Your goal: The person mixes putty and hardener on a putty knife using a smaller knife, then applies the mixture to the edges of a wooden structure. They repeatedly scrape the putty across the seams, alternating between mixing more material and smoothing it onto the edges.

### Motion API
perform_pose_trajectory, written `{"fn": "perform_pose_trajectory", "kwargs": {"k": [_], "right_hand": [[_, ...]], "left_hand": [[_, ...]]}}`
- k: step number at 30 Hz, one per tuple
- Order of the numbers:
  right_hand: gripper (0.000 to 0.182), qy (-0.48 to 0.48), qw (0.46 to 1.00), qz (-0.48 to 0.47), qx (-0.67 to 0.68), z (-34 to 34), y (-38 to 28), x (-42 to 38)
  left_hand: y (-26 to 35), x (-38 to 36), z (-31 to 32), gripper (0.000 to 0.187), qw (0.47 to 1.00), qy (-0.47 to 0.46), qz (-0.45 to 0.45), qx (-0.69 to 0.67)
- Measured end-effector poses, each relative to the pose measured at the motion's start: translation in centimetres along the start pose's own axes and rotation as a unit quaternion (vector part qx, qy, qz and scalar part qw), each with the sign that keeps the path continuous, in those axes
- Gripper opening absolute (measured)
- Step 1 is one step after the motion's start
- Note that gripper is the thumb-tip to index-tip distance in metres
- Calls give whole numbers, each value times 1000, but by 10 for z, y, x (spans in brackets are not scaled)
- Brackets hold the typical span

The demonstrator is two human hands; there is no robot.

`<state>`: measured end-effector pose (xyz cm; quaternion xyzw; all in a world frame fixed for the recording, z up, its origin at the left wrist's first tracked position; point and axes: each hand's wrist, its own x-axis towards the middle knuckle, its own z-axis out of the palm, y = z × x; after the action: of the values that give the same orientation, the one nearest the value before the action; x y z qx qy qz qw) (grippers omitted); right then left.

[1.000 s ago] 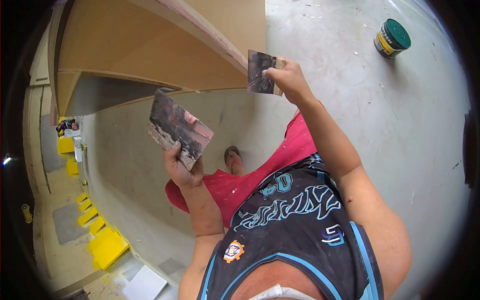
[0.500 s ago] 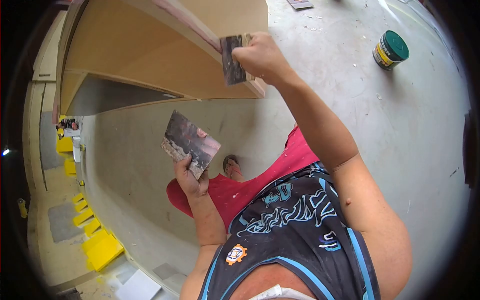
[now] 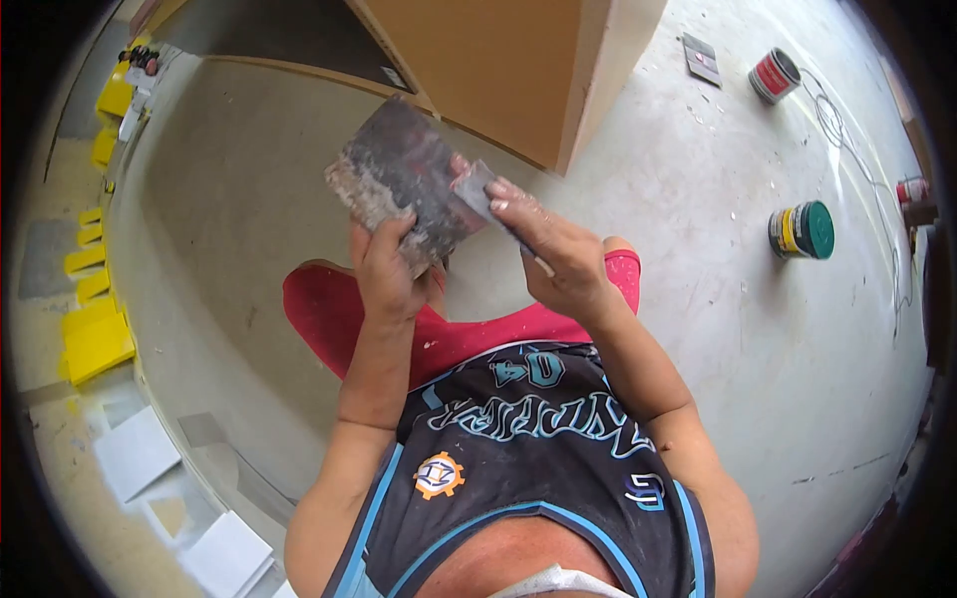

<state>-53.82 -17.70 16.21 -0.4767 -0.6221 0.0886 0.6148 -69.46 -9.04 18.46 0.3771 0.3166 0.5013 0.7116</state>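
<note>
My left hand (image 3: 387,271) grips the lower edge of a flat dark metal putty plate (image 3: 404,159), its thumb across the face. Grey and pinkish filler is smeared over the plate, crusted thick along the left edge. My right hand (image 3: 566,257) is closed around a broad putty knife (image 3: 477,187), fingers along the blade. The blade is tilted up at the plate's right edge and overlaps it in this view. A dab of pink filler (image 3: 459,165) shows near the blade's tip.
A tan wooden cabinet (image 3: 488,60) stands ahead, its corner jutting toward me. To the right on the concrete floor are a green-lidded tub (image 3: 800,230), a red-labelled can (image 3: 775,76), a flat plate (image 3: 702,60) and a cable (image 3: 829,118). Yellow painted pieces (image 3: 98,344) and white panels (image 3: 138,453) lie left.
My right hand has come down from the cabinet edge to the plate, bringing the putty knife. My left hand has lifted the plate slightly. The view has turned to the right.
</note>
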Motion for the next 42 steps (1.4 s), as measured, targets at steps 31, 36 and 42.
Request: {"fn": "perform_pose_trajectory", "kwargs": {"k": [31, 36, 42], "right_hand": [[46, -130, 990, -14, -57, 209, 64, 92], [39, -320, 902, 171, -235, 207, 86, 115], [35, -401, 867, 113, -272, 214, -11, 218]], "left_hand": [[95, 107, -192, 47, 998, 48, 28, -21], [114, 193, -227, 47, 996, -11, 43, -78], [82, 282, -263, 40, 989, -32, -142, -1]]}}
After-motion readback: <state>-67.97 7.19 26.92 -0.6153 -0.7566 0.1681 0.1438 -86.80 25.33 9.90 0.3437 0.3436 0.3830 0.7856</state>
